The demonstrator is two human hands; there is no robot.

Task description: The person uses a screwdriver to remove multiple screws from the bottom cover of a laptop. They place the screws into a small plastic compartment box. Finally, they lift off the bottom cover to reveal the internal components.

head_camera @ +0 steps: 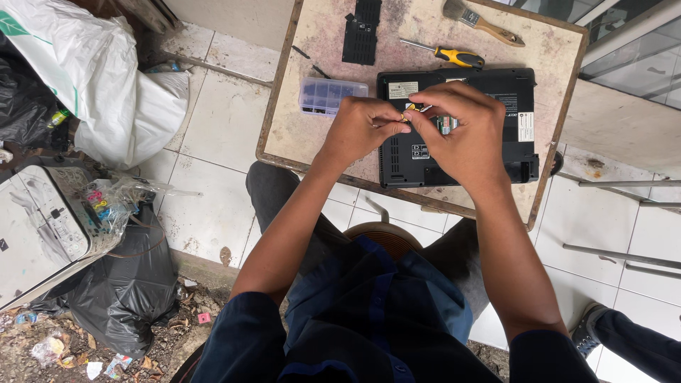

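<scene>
- Yellow small part [409, 108] was pinched between left hand [362, 128] and right hand [461, 131], fingers clamped on it.
- Best kept low over black laptop [496, 142]; a drop would likely land there.

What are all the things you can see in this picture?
table: one, worn beige, centre.
laptop: one, black, upside down on table.
screwdriver: one, yellow-black handle, above laptop.
brush: one, wooden handle, table's far edge.
plastic box: one, clear, left of laptop.
cover panel: one, black, table top.
sack: one, white, floor left.
printer: one, white, floor left.
small part: one, yellowish, between both hands' fingers.
left hand: pinching it.
right hand: pinching it.
</scene>
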